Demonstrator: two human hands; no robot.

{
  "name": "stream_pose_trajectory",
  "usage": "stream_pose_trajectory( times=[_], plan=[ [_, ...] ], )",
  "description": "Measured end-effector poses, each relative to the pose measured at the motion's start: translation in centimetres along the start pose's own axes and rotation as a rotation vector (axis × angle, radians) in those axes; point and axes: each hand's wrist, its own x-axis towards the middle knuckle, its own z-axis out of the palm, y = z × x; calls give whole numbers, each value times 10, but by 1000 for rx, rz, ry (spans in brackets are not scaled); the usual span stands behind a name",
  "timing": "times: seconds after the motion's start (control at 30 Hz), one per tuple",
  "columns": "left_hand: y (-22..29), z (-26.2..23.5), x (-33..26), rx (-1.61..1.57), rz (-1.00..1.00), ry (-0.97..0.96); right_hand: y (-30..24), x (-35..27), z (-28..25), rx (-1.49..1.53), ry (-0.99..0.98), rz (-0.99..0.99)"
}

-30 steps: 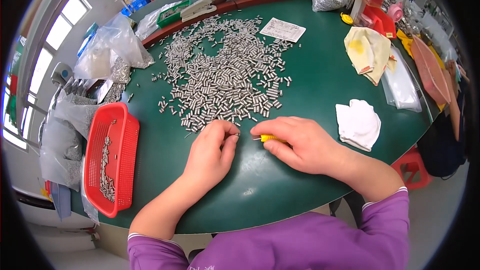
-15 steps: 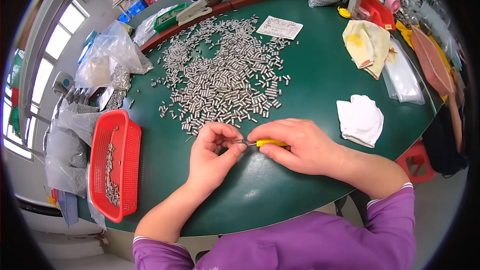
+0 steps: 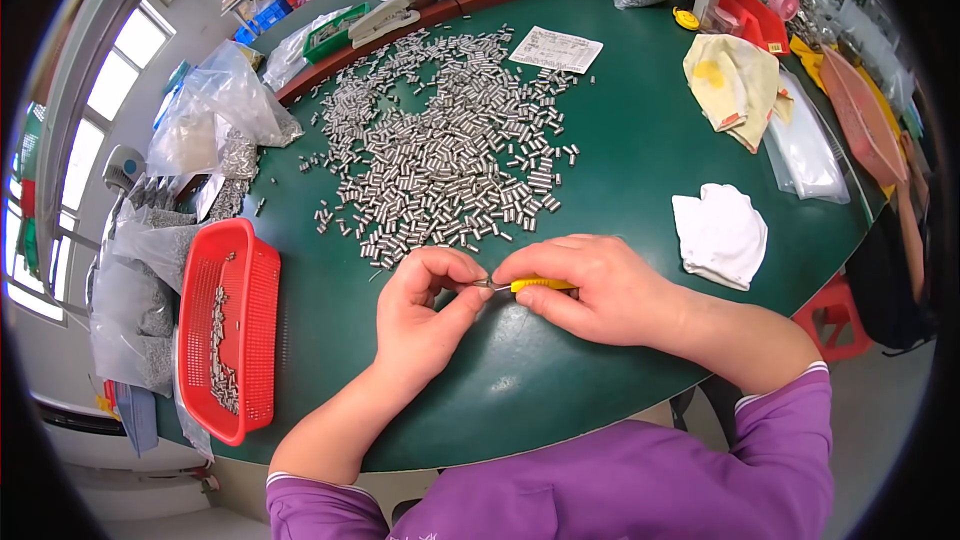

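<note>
Between the thumb and forefinger of my left hand (image 3: pixel 420 308) is a small metal piece (image 3: pixel 485 283), mostly covered by the fingertips. My right hand (image 3: pixel 612 292) grips a slim tool with a yellow handle (image 3: pixel 540 283). Its thin metal shaft meets the piece at my left fingertips; its exact tip is hidden. Just beyond both hands spreads a broad pile of small silver metal cylinders (image 3: pixel 440 170) on the green table (image 3: pixel 630 140). A red plastic basket (image 3: pixel 262 330) with some small metal pieces inside stands to the left of my left forearm.
Clear bags of metal parts (image 3: pixel 135 290) crowd the left edge. On the right lie a white cloth (image 3: pixel 720 237), a yellowish cloth (image 3: pixel 728 90) and plastic bags (image 3: pixel 808 150). A printed paper slip (image 3: pixel 556 49) and a green tray (image 3: pixel 335 30) sit at the far side.
Both hands keep the same grip and nearly the same place. The whole view has shifted very slightly; nothing on the table has visibly moved.
</note>
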Motion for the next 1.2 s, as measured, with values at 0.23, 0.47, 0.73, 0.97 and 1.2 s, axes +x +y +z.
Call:
stream_pose_trajectory(
  times=[0.23,0.47,0.73,0.97,1.2],
  plan=[
    [2,-5,3,-83,44,-89,6,2,1,-89,105,-166],
    [0,-11,4,-70,14,-157,6,2,-2,-220,131,-226],
    [4,-16,5,-76,-126,-230,8,2,-4,-315,101,-296],
    [2,-22,7,-185,-234,-375,7,1,-5,-354,109,-334],
    [-2,-15,6,-306,-270,-365,12,2,-5,-360,137,-320]
  ],
)
